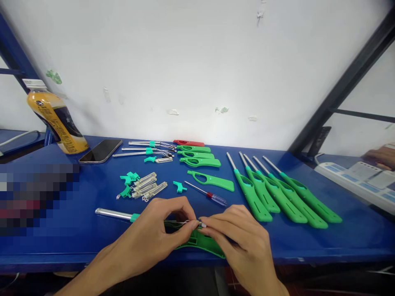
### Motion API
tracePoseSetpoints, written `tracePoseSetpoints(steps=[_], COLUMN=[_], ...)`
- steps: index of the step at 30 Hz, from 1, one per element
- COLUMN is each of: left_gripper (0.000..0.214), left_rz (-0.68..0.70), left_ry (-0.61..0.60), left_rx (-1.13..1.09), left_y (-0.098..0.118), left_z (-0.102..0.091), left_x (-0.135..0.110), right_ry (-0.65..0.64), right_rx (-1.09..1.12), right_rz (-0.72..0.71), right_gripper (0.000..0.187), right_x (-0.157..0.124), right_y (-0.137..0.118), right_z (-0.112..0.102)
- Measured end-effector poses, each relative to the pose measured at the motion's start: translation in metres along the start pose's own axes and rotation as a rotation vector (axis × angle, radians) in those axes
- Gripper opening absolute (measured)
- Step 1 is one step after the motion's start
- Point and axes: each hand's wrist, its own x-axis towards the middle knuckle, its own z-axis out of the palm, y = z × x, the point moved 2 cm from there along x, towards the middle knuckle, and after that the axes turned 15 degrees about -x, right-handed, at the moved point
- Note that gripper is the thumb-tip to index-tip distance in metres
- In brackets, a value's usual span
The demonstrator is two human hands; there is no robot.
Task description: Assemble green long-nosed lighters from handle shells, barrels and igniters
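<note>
A half-built green lighter [202,243] with a long metal tube [112,213] lies on the blue table [354,234] near the front edge. My left hand [156,234] rests on its middle, fingers pinched together. My right hand [239,236] meets it from the right, fingertips pinching a small pale part with a thin wire above the green shell. Both hands cover most of the lighter's body.
Several finished green lighters [277,193] lie to the right, green handle shells [197,156] and a screwdriver [208,194] behind, metal tubes [145,149], small teal parts [138,185]. A phone [101,151] and bottle [55,117] stand back left. A power strip [354,176] sits right.
</note>
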Motion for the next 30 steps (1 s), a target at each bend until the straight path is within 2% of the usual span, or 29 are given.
tracePoseSetpoints(steps=[11, 21, 30], left_gripper=[0.018, 0.015, 0.015], left_rz=[0.031, 0.042, 0.039], left_ry=[-0.013, -0.041, -0.054], left_rx=[-0.004, -0.043, -0.046], left_y=[-0.0039, -0.0021, -0.0032], left_z=[-0.0001, -0.0006, -0.0007], left_x=[0.0011, -0.0012, -0.0028], right_ry=[-0.007, -0.059, -0.082], right_rx=[-0.003, 0.130, 0.131], right_rz=[-0.011, 0.036, 0.012], right_gripper=[0.008, 0.012, 0.017], right_x=[0.0031, 0.0030, 0.0009], right_y=[0.0009, 0.0052, 0.0064], right_z=[-0.0017, -0.0026, -0.0027])
